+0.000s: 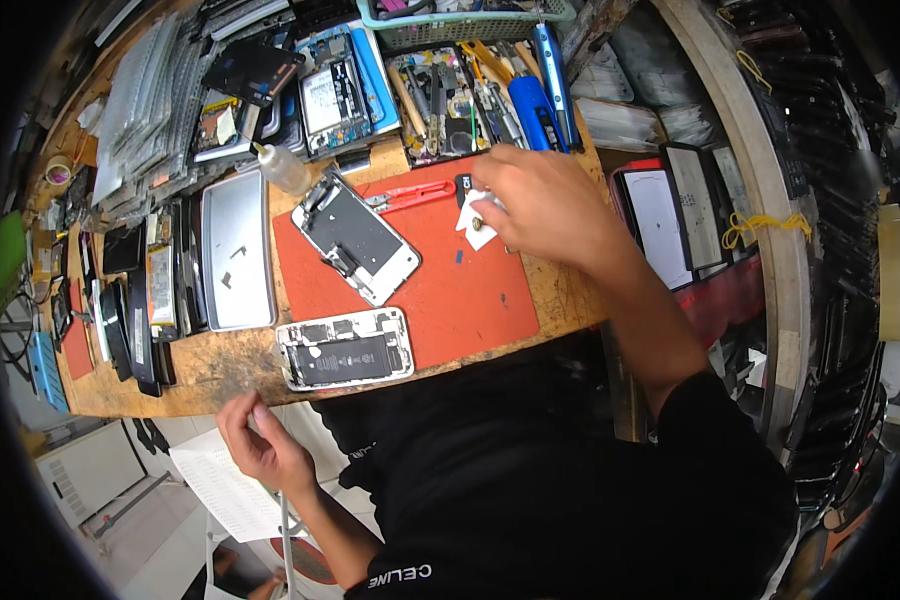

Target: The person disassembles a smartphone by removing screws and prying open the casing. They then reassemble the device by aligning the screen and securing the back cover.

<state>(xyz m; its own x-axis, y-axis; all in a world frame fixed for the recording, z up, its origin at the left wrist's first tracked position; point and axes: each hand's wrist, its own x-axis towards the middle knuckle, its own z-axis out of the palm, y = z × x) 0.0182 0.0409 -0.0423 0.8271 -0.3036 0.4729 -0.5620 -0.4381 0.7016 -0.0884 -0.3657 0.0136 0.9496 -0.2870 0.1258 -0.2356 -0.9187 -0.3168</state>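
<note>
Head view, risks from left to right. The left hand is half curled and apparently empty, just in front of the bench. The opened phone body, battery exposed, lies near the front edge; a brush from this hand or the black shirt could push it off. The detached screen assembly rests on the red mat with its inner side up; a snag on its loose cables could, in my judgement, tear them. The right hand is bent over a white piece, thumb and fingers close together; whether they grip it cannot be told. A small blue bit lies loose just beside, and a sweeping wrist could lose it.

Containers, same order. The silver tray holds a few small dark parts; a knock could scatter them. The translucent bottle has a thin nozzle; contents cannot be told. The tool bin is crowded with handles and metal tools. The green basket above holds items too obscured to identify. At far right, an open red box contains a pale flat insert.
</note>
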